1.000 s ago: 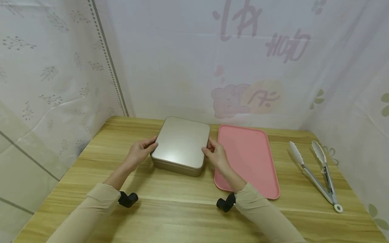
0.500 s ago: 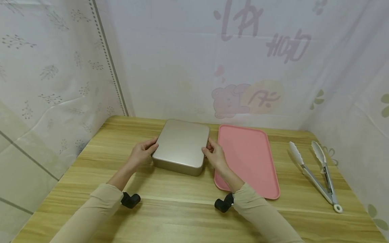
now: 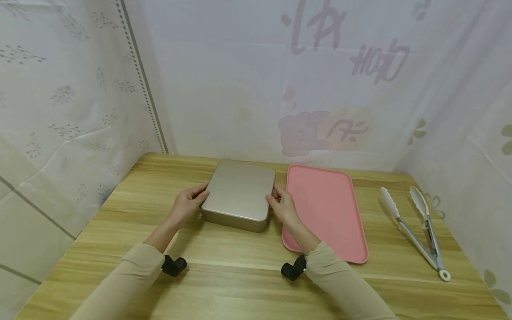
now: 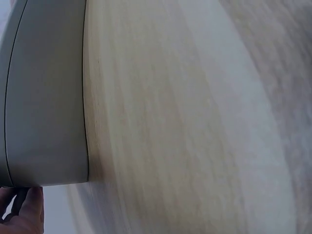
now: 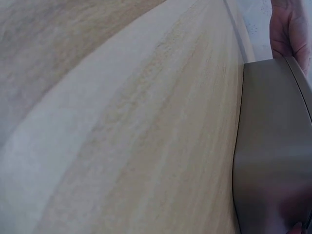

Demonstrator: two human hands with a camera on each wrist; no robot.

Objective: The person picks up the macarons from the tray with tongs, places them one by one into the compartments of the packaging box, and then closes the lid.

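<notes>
A gold-toned rectangular metal tin [image 3: 234,222] stands on the table, its flat lid [image 3: 240,189] lying level on top. My left hand [image 3: 186,206] grips the lid's left side, thumb near the top edge. On the opposite side my right hand [image 3: 284,206] pinches the lid's edge between thumb and fingers. A thin seam shows between lid and body [image 4: 46,97] in the left wrist view, where the left fingers [image 4: 29,209] appear at the lower corner. In the right wrist view the left hand [image 5: 291,29] is at the tin's far end.
A pink tray [image 3: 328,213] lies right of the tin, partly under my right forearm. Farther right rest spread metal tongs [image 3: 418,240] with pale tips. The wooden table [image 3: 236,284] backs onto a printed curtain [image 3: 224,89].
The lid's raised back edge has come down until the lid lies level on the tin. Both hands stay at its sides, the left wrist shifting slightly right.
</notes>
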